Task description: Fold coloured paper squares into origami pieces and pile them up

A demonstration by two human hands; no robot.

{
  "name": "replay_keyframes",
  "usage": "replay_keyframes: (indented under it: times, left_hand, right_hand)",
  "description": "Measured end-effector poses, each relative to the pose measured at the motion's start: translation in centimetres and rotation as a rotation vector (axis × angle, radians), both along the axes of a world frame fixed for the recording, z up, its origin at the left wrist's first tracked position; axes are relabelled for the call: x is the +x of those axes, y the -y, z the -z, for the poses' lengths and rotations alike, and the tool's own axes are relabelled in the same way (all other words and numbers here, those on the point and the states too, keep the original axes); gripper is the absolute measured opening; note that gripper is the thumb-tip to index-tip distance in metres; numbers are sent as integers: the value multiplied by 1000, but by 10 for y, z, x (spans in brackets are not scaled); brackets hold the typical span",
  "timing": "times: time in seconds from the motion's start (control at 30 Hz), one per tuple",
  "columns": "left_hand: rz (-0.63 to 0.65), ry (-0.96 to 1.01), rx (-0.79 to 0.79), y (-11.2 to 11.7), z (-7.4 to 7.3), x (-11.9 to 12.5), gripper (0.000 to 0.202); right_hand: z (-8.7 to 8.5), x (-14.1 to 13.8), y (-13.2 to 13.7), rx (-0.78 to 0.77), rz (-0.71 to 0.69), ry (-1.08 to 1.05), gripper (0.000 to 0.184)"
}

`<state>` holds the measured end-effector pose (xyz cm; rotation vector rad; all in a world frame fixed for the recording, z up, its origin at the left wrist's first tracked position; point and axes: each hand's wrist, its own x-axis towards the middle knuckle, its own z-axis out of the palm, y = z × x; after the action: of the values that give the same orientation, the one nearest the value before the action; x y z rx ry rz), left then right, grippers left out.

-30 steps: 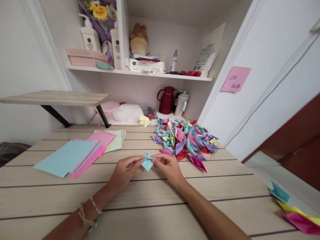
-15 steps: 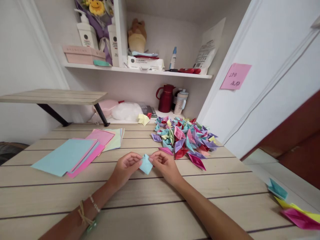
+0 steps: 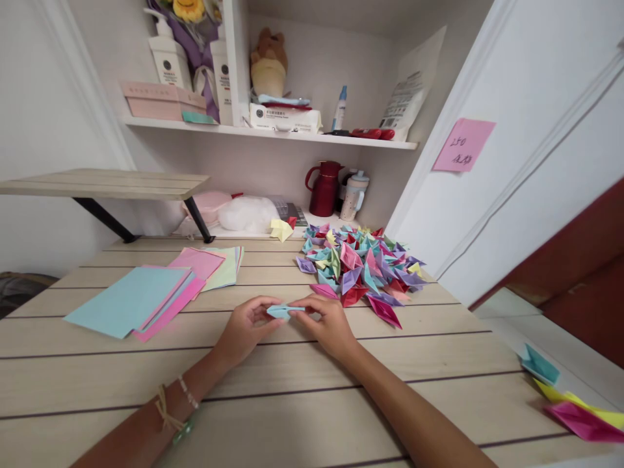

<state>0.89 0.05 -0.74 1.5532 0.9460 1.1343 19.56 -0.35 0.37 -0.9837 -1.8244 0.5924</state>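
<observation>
Between my hands, just above the slatted table (image 3: 292, 416), is a small folded piece of light blue paper (image 3: 279, 311), now a narrow, long shape. My left hand (image 3: 247, 329) pinches its left end between thumb and fingers. My right hand (image 3: 325, 323) grips the right end, its fingers covering part of the paper. Beyond my right hand lies a heap of folded paper boats (image 3: 361, 270) in many colours. To the left of my hands is a fanned stack of coloured paper sheets (image 3: 129, 302), light blue on top.
A wooden riser (image 3: 107, 183) on black legs stands at the back left. A red thermos jug (image 3: 324, 190) and a pale cup (image 3: 354, 197) are behind the boats. More boats (image 3: 580, 422) lie at the lower right. A yellow folded paper (image 3: 281, 229) sits at the back.
The light blue paper has gone from a diamond facing me to a narrow, flattened shape. My right fingers have moved over its top, and my view has shifted slightly.
</observation>
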Motion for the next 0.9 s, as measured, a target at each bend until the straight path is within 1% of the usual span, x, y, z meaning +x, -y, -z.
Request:
replay_keyframes:
  times: [0.07, 0.13, 0.2, 0.27, 0.37, 0.43, 0.6, 0.67, 0.77, 0.83, 0.9]
  left_hand:
    - [-17, -82, 49, 0, 1, 0, 17]
    - [-13, -140, 88, 0, 0, -1, 11]
    - [3, -192, 139, 0, -3, -2, 10]
    - [4, -263, 232, 0, -5, -3, 11]
    - [-11, -338, 361, -1, -7, -4, 12]
    - [-17, -328, 380, -1, -6, -4, 13]
    - [-7, -271, 328, -1, -5, -3, 13]
    - [-6, -268, 324, 0, -6, -2, 14]
    - [-4, -226, 302, 2, -6, -1, 17]
    - [-10, -152, 250, 3, -6, 1, 17]
    - [-14, -67, 152, 3, -5, 2, 19]
  right_hand:
    - [-1, -1, 1, -17, 7, 8, 13]
    - [-1, -2, 2, -70, -16, -12, 14]
    - [0, -3, 2, -156, -66, -41, 17]
    - [2, -2, 2, -242, -107, -59, 19]
    - [3, -1, 1, -316, -141, -72, 20]
    - [1, 0, 2, -336, -174, -90, 21]
    - [1, -1, 3, -403, -291, -155, 18]
    - [3, -1, 3, -365, -276, -97, 18]
    - [5, -1, 3, -193, -162, 67, 20]
    - [6, -1, 4, -99, -101, 123, 21]
    - [6, -1, 5, -40, -67, 120, 18]
